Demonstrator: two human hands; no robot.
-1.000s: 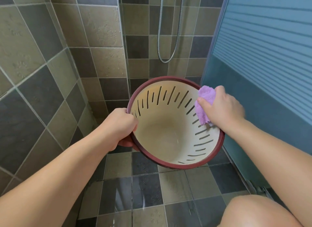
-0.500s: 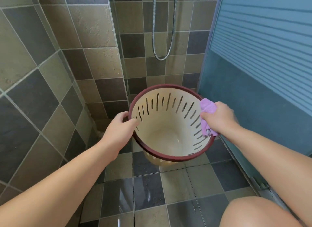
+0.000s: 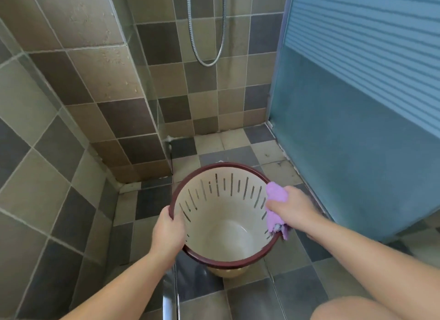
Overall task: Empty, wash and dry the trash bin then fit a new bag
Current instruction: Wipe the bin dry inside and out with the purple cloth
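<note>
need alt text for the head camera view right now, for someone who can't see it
A person's left hand grips the dark red rim of an empty cream slotted trash bin while the right hand presses a purple cloth against its inner wall. Around them are a tiled shower floor, a hanging hose and a frosted blue door.

Cloth [image 3: 276, 200] on bin [image 3: 223, 263] rim, right

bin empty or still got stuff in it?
Empty. The bin's bare cream floor and slotted walls show, with no trash or bag inside; only the purple cloth in the right hand lies against its wall.
</note>
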